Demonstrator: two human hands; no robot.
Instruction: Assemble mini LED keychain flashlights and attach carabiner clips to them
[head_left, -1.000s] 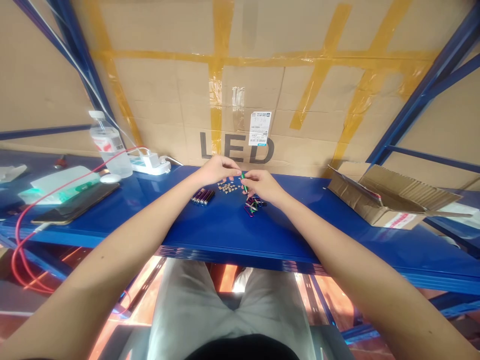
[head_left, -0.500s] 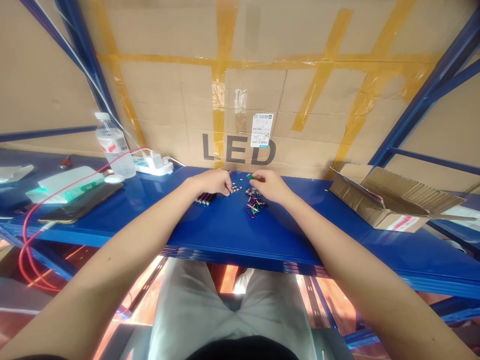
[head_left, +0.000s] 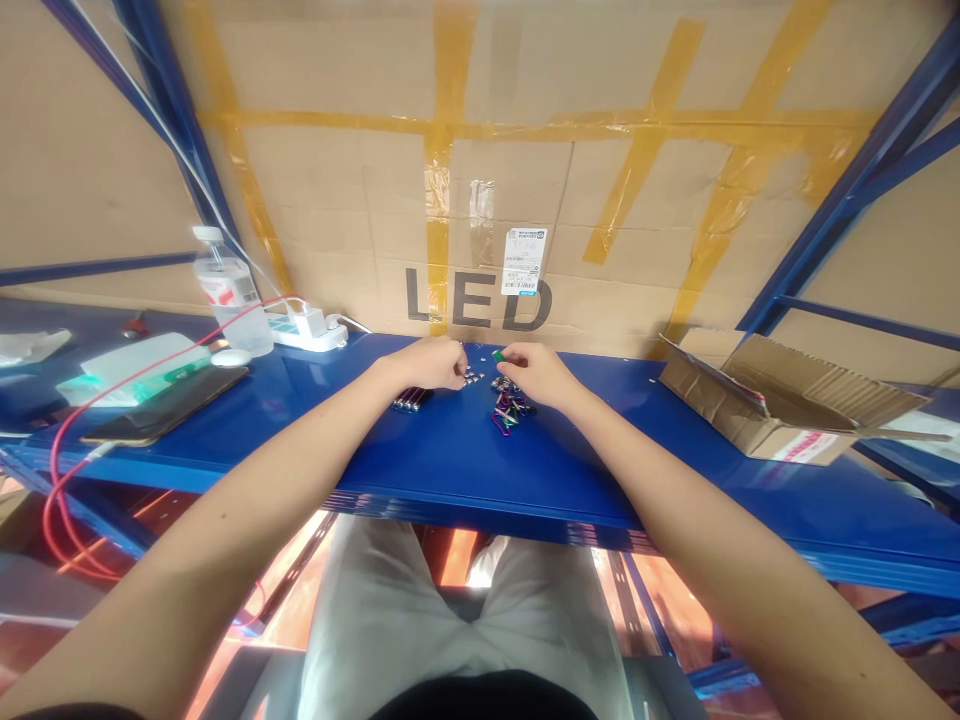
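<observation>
Left hand [head_left: 431, 362]: near the centre of the frame, fingers curled at the small metal pieces [head_left: 472, 378]; cannot tell whether it grips one.
Right hand [head_left: 541, 372]: just right of centre, pinching the green piece [head_left: 498, 356].
Colourful clips [head_left: 502, 424]: heaped below the right hand.
Cardboard box [head_left: 787, 410]: right side, flaps open.

small piece [head_left: 498, 356]: green | clips [head_left: 510, 408]: magenta, green | tabletop [head_left: 450, 460]: blue | cable [head_left: 225, 325]: red | tape [head_left: 645, 140]: yellow
</observation>
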